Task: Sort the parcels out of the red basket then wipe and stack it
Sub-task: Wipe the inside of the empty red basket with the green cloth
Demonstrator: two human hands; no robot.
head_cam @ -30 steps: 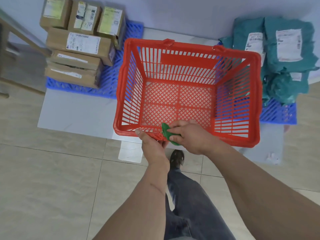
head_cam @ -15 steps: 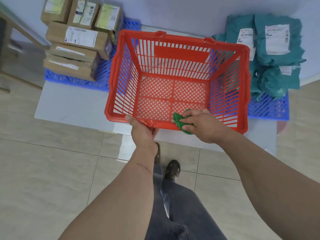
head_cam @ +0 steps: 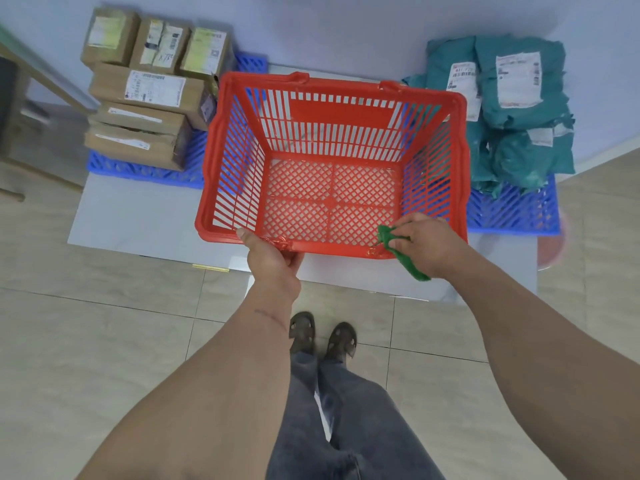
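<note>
Tiled floor and pale wall; red basket (head_cam: 330, 161) being wiped at its near rim, parcels already sorted out.

Basket is sitting empty on a white board (head_cam: 138, 220), held tilted toward the person so the near rim is lying within reach. Left of the basket, cardboard boxes (head_cam: 145, 98) are resting stacked on a blue pallet (head_cam: 145, 169); right of it, teal mailer bags (head_cam: 512, 109) are lying piled on a second blue pallet (head_cam: 512, 209), apparently kept apart by type. Left hand (head_cam: 272, 259) is clamping the basket's near rim, steadying it against the rubbing. Right hand (head_cam: 427, 242) is pinching a green cloth (head_cam: 403, 252) closed against the basket's near right corner. Stacking appears not yet begun.
</note>
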